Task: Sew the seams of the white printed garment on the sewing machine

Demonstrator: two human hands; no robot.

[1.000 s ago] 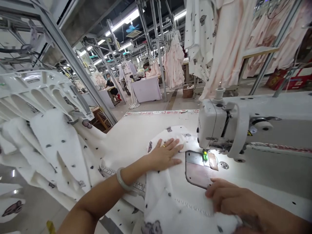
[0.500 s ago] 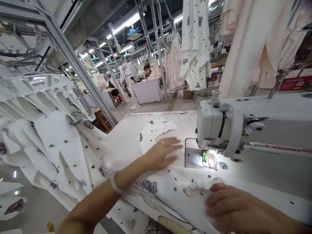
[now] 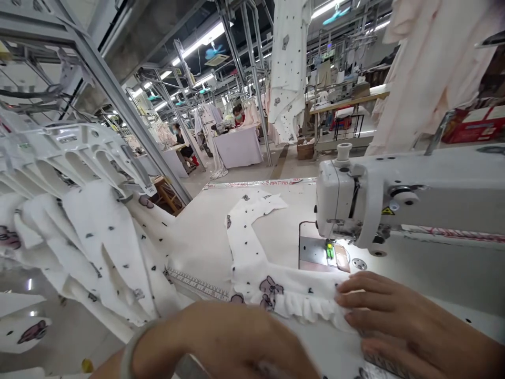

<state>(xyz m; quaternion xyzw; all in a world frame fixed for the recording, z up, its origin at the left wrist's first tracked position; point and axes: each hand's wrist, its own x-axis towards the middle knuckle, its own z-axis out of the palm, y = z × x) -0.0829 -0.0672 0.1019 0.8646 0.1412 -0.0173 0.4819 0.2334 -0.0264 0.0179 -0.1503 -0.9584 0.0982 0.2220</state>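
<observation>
White fabric printed with bears and small dark marks [image 3: 246, 239] lies on the sewing table, with a gathered ruffle [image 3: 305, 308] along its near part. My right hand [image 3: 394, 316] rests on the right end of the ruffle, fingers stretched out and slightly apart. Close to the table's near edge, my left hand [image 3: 236, 337] is bent downward over the near side of the fabric. Its fingers are hidden below the frame's edge, so any hold is out of sight. Beyond my right hand stands the white sewing machine [image 3: 343, 200], its lit needle area beside a green presser-foot piece [image 3: 330, 251].
A measuring tape [image 3: 197, 283] runs along the table's near-left edge. White printed garment pieces [image 3: 102, 237] hang from a clip rack [image 3: 74, 134] at left. Pale pink cloth [image 3: 422, 79] hangs behind the machine. Co-workers sit at far stations.
My left hand has come back from beside the needle plate toward me and lower. The ruffle now lies spread out in view. My right hand has settled on its right end.
</observation>
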